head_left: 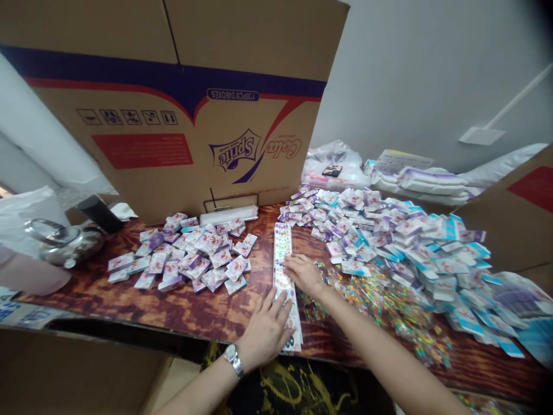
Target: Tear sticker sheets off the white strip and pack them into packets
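Observation:
A long narrow strip of printed stickers [283,242] lies on the dark reddish wooden table [190,308], running from the middle toward the front edge. My left hand [266,327], with a silver watch on the wrist, rests flat on the strip's near part, fingers spread. Farther up, my right hand [305,275] touches the strip's right side, its fingers stretched out and slightly bent. Left of the strip is a pile of small white and purple boxes [201,253]. To the right, many small clear packets with colourful bits [380,294] lie near my right forearm.
A large cardboard carton [199,132] stands behind the left pile. A bigger heap of small boxes [410,236] covers the right side. At the far left are a metal kettle [69,242] and a pink object [30,274]. Another carton [518,213] stands at the right.

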### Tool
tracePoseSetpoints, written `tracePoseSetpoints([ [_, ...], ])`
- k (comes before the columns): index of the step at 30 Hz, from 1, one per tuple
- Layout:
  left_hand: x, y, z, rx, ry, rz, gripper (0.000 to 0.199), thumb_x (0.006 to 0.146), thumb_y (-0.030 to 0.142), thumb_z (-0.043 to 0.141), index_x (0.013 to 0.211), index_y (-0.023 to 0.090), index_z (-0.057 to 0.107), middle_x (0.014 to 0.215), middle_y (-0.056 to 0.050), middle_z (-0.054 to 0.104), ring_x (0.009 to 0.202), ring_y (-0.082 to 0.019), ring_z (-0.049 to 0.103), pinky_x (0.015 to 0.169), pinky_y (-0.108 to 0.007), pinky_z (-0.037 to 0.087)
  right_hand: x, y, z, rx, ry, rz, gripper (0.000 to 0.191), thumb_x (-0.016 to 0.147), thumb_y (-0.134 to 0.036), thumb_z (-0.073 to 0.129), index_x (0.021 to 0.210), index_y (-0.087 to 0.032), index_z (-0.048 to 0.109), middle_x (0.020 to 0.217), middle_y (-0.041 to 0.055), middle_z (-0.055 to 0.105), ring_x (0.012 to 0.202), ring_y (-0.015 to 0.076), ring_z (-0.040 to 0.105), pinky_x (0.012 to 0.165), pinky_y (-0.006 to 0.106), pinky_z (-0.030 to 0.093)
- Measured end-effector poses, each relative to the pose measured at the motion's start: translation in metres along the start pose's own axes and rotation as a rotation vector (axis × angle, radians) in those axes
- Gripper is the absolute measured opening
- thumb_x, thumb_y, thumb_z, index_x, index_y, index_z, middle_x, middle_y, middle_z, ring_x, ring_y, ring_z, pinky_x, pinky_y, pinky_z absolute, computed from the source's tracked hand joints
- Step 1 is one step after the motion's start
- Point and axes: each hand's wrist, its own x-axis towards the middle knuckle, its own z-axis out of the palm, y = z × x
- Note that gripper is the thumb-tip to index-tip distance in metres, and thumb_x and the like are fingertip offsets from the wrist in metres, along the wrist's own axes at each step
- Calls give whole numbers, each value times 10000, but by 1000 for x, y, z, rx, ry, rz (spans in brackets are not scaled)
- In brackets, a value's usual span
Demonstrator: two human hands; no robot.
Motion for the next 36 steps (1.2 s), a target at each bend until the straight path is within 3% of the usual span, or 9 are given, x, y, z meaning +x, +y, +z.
tracePoseSetpoints([
  [7, -1, -2, 1, -53, 46, 15, 477, 863, 317, 500, 1309, 159, 440, 1380, -163, 427, 1302, -326, 332, 1003, -519, 359, -7, -14, 4, 0, 107, 21, 142, 882, -236, 531, 836, -177, 651, 852, 62, 679, 871, 200, 563, 793, 345, 460],
  [10, 0, 1, -8, -226, 96, -41, 435, 862, 296, 500, 1270, 147, 481, 1371, -183, 425, 1284, -318, 361, 1010, -511, 355, -8, -19, -4, 26, 173, 3, 137, 890, -217, 514, 833, -177, 632, 850, 58, 671, 862, 194, 566, 783, 341, 462],
  [13, 5, 7, -23, -618, 131, -217, 357, 891, 357, 446, 1149, 149, 579, 1181, -158, 580, 1113, -275, 527, 958, -442, 412, -5, -26, -25, 59, 248, -16, 128, 901, -198, 484, 883, -174, 609, 879, 66, 665, 874, 196, 573, 786, 352, 469],
  [17, 19, 9, -45, -1510, 35, -636, 543, 861, 578, 387, 1041, 115, 605, 916, -132, 656, 766, -215, 639, 690, -342, 511, -6, -50, -66, 97, 307, -89, 119, 903, -177, 466, 955, -177, 573, 972, 85, 657, 945, 196, 583, 837, 363, 474],
  [20, 28, 2, -57, -2075, 46, -752, 536, 867, 574, 389, 1093, 120, 563, 980, -132, 655, 811, -219, 650, 698, -342, 515, -21, -81, -91, 139, 236, -359, 180, 898, -125, 451, 1046, -166, 546, 928, 78, 671, 898, 171, 617, 797, 317, 508],
  [22, 32, -5, -61, -2208, 77, -818, 416, 883, 459, 455, 1039, 95, 580, 948, -133, 670, 807, -217, 657, 739, -349, 515, -35, -102, -102, 155, 107, -511, 206, 897, -100, 433, 1061, -157, 544, 872, 65, 679, 841, 159, 630, 781, 305, 519],
  [26, 30, -10, -57, -2139, 164, -916, 282, 843, 349, 569, 945, 88, 602, 797, -99, 688, 625, -181, 650, 694, -345, 519, -51, -120, -112, 249, -71, -478, 199, 905, -108, 435, 1053, -160, 558, 849, 45, 681, 770, 134, 634, 726, 266, 534],
  [32, 17, 1, -47, -1841, 84, -617, 566, 822, 627, 429, 1014, 128, 612, 855, -93, 679, 739, -201, 636, 691, -319, 498, -21, -100, -114, 163, 212, -154, 235, 921, -158, 454, 1137, -156, 547, 1006, 87, 688, 898, 163, 660, 782, 277, 543],
  [36, 9, 1, -51, -1541, 37, -405, 487, 737, 578, 600, 920, 128, 635, 802, -51, 653, 737, -189, 593, 685, -281, 462, -4, -91, -104, 101, 239, -122, 247, 929, -172, 434, 1140, -153, 560, 1003, 88, 693, 892, 179, 669, 777, 300, 552],
])
